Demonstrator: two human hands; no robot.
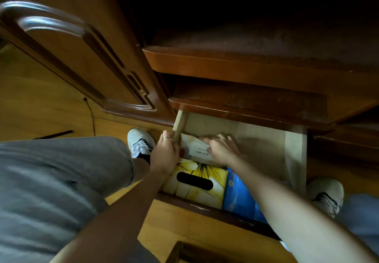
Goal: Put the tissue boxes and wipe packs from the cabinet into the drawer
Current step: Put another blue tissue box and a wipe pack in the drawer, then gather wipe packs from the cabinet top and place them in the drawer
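Grip: the left hand (166, 152) is curled around the top edge of the drawer's left side wall, thumb and fingers closed on the board, a ring visible on one finger. The right hand (220, 149) lies over a pale wipe pack (194, 149), fingers spread and bent onto its far end, thumb on its near face; it presses and holds the pack rather than enclosing it.

Largest to smallest:

1. Cabinet (246, 66): dark wood, its door (71, 58) swung open to the left. The shelf interior is in shadow; whether any boxes or packs remain there cannot be determined.
2. Drawer (295, 152): pulled out below the cabinet, light wood interior. The right half of its floor is bare.
3. Yellow tissue box (196, 180): flower print, black oval opening facing up, at the near left corner of the drawer.
4. Blue pack (238, 193): touching the right side of the yellow box, partly hidden by the right forearm.
5. Wipe pack: at the far left of the drawer, just beyond the yellow box, long axis running left to right, printed text on the near face.

Key relation: the pack lies directly under the right hand and just right of the left hand. The right hand is the nearer, and appears to be seating the pack against the left wall.
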